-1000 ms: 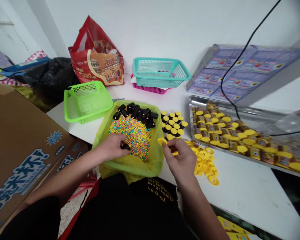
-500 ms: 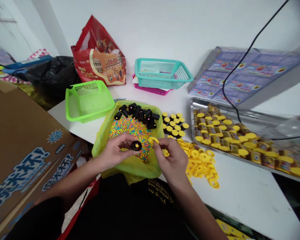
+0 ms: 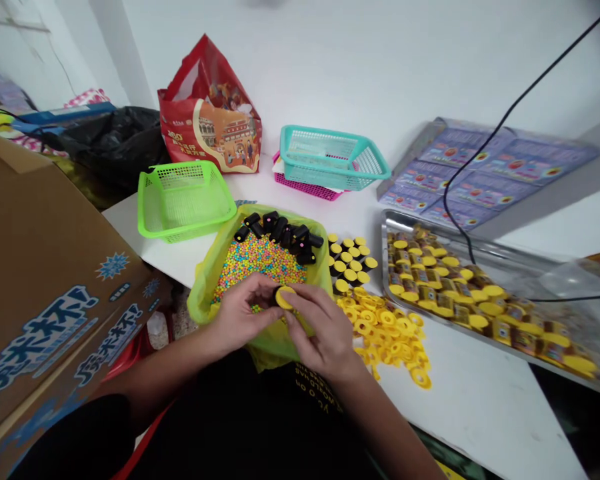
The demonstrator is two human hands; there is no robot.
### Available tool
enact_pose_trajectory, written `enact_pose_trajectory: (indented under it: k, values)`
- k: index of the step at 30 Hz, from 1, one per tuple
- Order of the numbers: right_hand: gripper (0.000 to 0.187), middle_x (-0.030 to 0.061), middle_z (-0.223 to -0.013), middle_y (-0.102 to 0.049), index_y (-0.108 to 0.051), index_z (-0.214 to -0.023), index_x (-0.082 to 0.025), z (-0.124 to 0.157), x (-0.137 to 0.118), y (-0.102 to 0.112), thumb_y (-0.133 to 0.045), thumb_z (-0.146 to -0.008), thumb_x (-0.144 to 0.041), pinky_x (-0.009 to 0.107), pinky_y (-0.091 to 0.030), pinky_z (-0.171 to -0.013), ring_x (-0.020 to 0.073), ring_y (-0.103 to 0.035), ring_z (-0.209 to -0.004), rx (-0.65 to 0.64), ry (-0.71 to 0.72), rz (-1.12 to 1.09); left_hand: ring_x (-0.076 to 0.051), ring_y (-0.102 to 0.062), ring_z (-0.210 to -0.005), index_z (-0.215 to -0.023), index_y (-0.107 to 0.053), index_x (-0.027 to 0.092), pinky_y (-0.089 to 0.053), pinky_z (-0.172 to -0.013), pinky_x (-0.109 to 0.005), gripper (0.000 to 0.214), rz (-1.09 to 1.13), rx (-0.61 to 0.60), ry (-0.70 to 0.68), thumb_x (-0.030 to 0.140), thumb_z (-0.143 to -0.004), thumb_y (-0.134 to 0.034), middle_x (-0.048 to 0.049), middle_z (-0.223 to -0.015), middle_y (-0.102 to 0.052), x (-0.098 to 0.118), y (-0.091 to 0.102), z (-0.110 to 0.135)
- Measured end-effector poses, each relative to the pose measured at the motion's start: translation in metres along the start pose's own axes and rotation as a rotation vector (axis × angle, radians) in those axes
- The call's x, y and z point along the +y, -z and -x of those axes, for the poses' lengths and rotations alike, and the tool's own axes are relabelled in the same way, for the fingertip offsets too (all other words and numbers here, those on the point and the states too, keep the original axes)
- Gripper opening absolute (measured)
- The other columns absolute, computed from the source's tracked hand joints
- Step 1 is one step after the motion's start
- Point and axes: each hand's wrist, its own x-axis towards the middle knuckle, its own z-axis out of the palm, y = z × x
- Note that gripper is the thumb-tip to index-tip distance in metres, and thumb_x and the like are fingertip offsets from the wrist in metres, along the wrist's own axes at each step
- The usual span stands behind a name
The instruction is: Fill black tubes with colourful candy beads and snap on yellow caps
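Over a basin lined with a yellow-green bag, my two hands meet. My left hand is closed round a small black container, mostly hidden by the fingers. With thumb and fingertips my right hand grips a yellow cap, which sits against the container's end. Small colourful candy balls fill the basin below. Several black containers lie on top of the balls at the far side. To the right, capped black containers stand in a group, beside a pile of loose yellow caps.
A metal tray of yellow-capped pieces lies right, crossed by a black cable. Behind are a green basket, a teal basket over a pink one, a red bag and purple boxes. A large carton stands left.
My right hand has brought the yellow cap leftward onto the open end of the black container. My left hand still holds the container, and the view has shifted slightly.
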Motion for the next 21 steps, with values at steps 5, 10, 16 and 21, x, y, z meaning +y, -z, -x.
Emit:
enact_pose_trajectory:
  k: [5, 10, 16, 21]
  values:
    - [0.027, 0.0111, -0.106, -0.069, -0.067, -0.12, -0.021, -0.003, -0.002, -0.015, -0.063, -0.094, -0.017, 0.034, -0.06, -0.078, 0.0201, -0.068, -0.095, 0.098, -0.049, -0.055, -0.015, -0.066, -0.07, -0.093, -0.062, 0.023, -0.056, -0.064, -0.028, 0.024, -0.08, 0.033, 0.037, 0.027, -0.078, -0.08, 0.0004, -0.08, -0.07, 0.005, 0.002, 0.005]
    - [0.011, 0.0024, -0.091, -0.072, -0.073, -0.096, -0.024, -0.008, -0.004, -0.023, -0.068, -0.093, -0.034, 0.032, -0.056, -0.085, 0.0159, -0.067, -0.088, 0.197, -0.325, -0.427, -0.017, -0.068, -0.07, -0.101, -0.068, 0.031, -0.059, -0.057, -0.029, 0.028, -0.136, 0.069, -0.109, 0.015, -0.079, -0.075, 0.0017, -0.083, -0.072, 0.003, 0.004, 0.004]
    - [0.025, -0.0017, -0.085, -0.068, -0.07, -0.085, -0.024, -0.011, -0.002, -0.027, -0.081, -0.077, -0.045, 0.029, -0.053, -0.075, 0.0142, -0.063, -0.08, 0.334, -0.783, -0.871, -0.015, -0.066, -0.07, -0.1, -0.068, 0.029, -0.059, -0.061, -0.029, 0.026, -0.177, 0.17, -0.127, 0.018, -0.078, -0.078, 0.0017, -0.084, -0.07, -0.008, -0.009, 0.001]
    - [0.029, -0.003, -0.08, -0.064, -0.071, -0.089, -0.024, -0.007, -0.001, -0.019, -0.083, -0.072, -0.044, 0.023, -0.043, -0.054, 0.0116, -0.056, -0.067, 0.194, -1.092, -1.041, -0.013, -0.062, -0.067, -0.096, -0.068, 0.022, -0.053, -0.058, -0.024, 0.023, -0.266, 0.154, -0.183, 0.022, -0.077, -0.081, 0.0005, -0.081, -0.066, -0.007, -0.018, -0.002]
